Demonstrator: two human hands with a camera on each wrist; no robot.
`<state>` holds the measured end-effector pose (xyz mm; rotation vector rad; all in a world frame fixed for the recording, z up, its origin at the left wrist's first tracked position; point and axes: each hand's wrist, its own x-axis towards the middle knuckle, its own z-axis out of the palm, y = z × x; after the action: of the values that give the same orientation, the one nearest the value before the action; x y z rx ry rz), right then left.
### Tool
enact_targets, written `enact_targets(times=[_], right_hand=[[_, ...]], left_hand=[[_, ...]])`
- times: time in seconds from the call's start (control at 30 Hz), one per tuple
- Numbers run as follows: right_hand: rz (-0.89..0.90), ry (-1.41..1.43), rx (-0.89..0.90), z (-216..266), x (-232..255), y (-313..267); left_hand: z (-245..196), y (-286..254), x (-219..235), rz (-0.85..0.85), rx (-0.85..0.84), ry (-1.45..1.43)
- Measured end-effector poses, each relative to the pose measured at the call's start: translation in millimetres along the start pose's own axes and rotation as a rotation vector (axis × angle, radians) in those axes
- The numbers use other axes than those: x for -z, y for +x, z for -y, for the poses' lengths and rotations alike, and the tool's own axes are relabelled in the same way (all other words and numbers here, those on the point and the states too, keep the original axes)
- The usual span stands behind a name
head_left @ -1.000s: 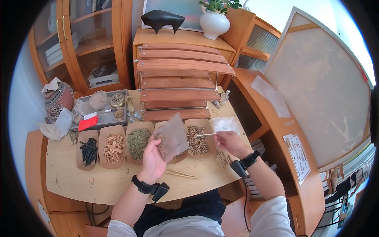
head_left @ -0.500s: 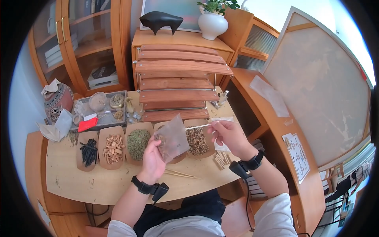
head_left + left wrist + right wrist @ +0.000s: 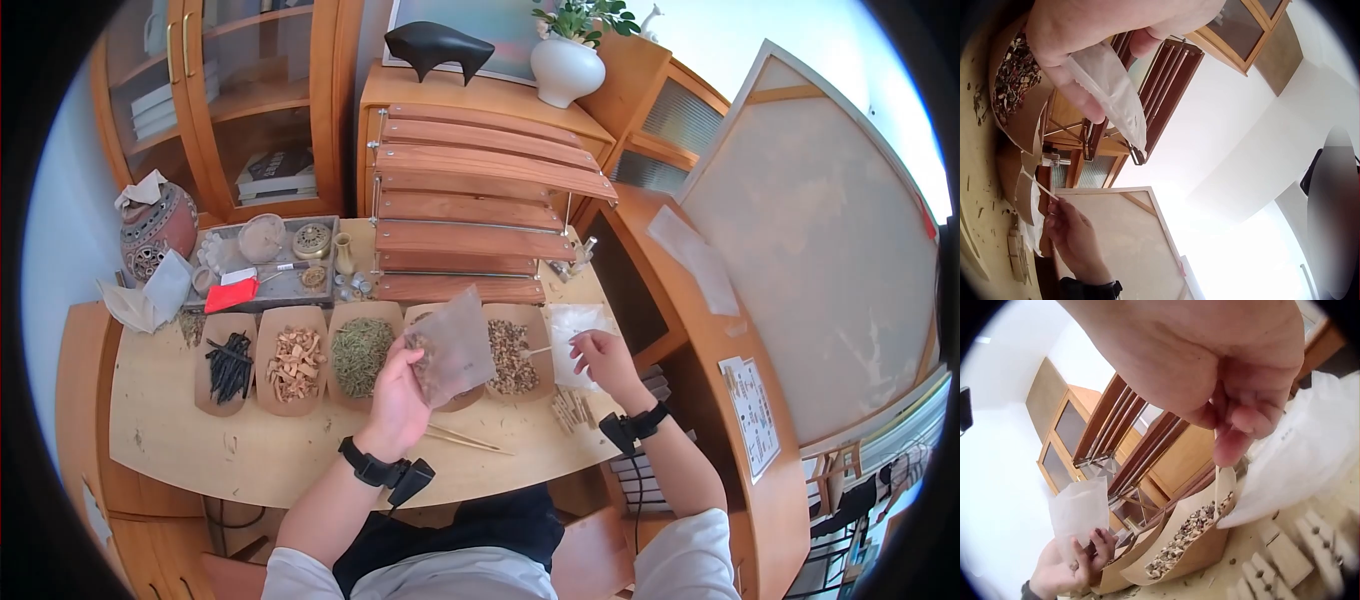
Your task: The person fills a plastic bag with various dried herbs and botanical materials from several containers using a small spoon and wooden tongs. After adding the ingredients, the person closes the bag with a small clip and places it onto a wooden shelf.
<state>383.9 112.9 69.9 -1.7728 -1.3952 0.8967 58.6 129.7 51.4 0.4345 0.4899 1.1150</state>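
Observation:
My left hand (image 3: 397, 405) grips a translucent pouch (image 3: 455, 345) by its lower left side, with small brown bits showing inside. In the left wrist view, thumb and fingers pinch the pouch (image 3: 1110, 90). To the right, my right hand (image 3: 608, 367) pinches a thin pale stick (image 3: 541, 350), its far end over the paper tray of chopped brown bits (image 3: 512, 372). The right wrist view shows the stick (image 3: 1217, 487) hanging down from the fingertips beside the chopped bits (image 3: 1188, 540). The pouch and left hand partly cover another tray (image 3: 417, 313).
Trays of black strips (image 3: 230, 368), pale wood chips (image 3: 296, 365) and green herbs (image 3: 362, 355) stand at left. A white packet (image 3: 577, 325) and wooden clips (image 3: 572, 410) lie at right, thin sticks (image 3: 465, 438) in front. Behind stand a slatted wooden rack (image 3: 470, 240) and grey tray (image 3: 325, 225).
The stick has moved away from the pouch, back over the brown bits, as my right hand shifted right and down. My left hand still grips the pouch. The head view has turned slightly.

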Motion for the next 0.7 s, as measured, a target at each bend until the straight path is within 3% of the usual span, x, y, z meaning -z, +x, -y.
enact_targets(times=[0.33,0.53,0.7], right_hand=[[0.185,0.387,-0.294,-3.7,-21.8,5.1],[0.198,0.64,-0.311,-10.3,-17.8,8.6],[0.172,0.638,-0.285,14.1,-4.8,2.8]], left_hand=[[0.2,1.4,0.1,0.009,0.01,0.0],[-2.1,-1.9,-3.6,-0.003,0.029,-0.001],[0.0,0.7,-0.4,-0.001,0.008,-0.013]])
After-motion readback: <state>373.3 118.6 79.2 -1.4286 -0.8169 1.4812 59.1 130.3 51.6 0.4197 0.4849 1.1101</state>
